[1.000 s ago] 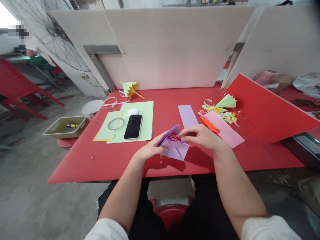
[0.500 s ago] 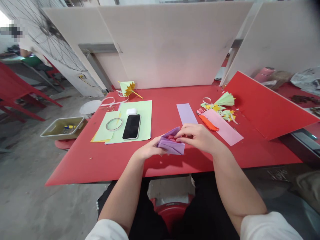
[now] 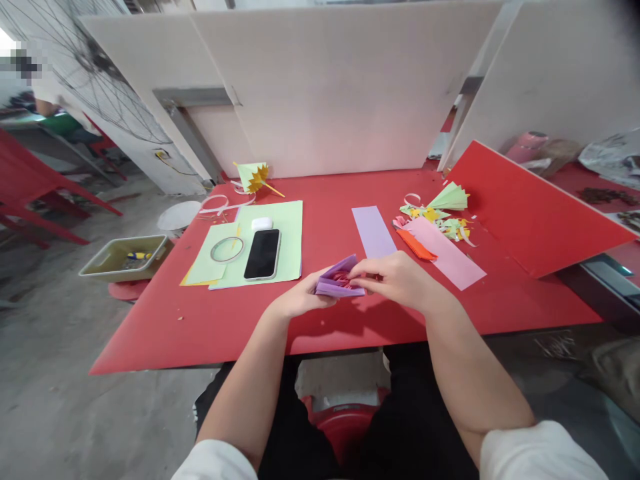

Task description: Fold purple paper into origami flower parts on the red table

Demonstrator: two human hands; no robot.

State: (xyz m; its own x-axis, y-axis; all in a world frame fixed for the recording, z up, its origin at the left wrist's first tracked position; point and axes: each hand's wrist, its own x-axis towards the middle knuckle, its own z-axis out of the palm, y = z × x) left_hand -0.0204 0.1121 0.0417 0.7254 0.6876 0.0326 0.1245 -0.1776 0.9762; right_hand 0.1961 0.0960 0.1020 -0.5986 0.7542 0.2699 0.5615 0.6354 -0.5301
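Observation:
My left hand [image 3: 300, 297] grips a folded purple paper [image 3: 331, 288] from its left side, fingers closed on it above the red table [image 3: 240, 333]. Crumpled or folded pink-red paper [image 3: 342, 279] sits inside the opening of the fold. From the right, my right hand [image 3: 395, 277] reaches in with thumb and forefinger pinched at the pink-red paper. Its fingertips are partly hidden by the fold. Just beyond the right hand lies a flat purple strip [image 3: 373, 230].
At left are green sheets [image 3: 293, 253] with a phone [image 3: 263, 255], white case [image 3: 262, 223] and tape roll [image 3: 227, 249]. At right lie an orange cutter [image 3: 416, 245], pink paper [image 3: 457, 263] and paper scraps [image 3: 455, 229]. A paper umbrella [image 3: 253, 177] stands at the back.
The purple paper has tilted, so its opening faces me more and shows more of the pink-red paper. My right hand stays at the opening, slightly lower.

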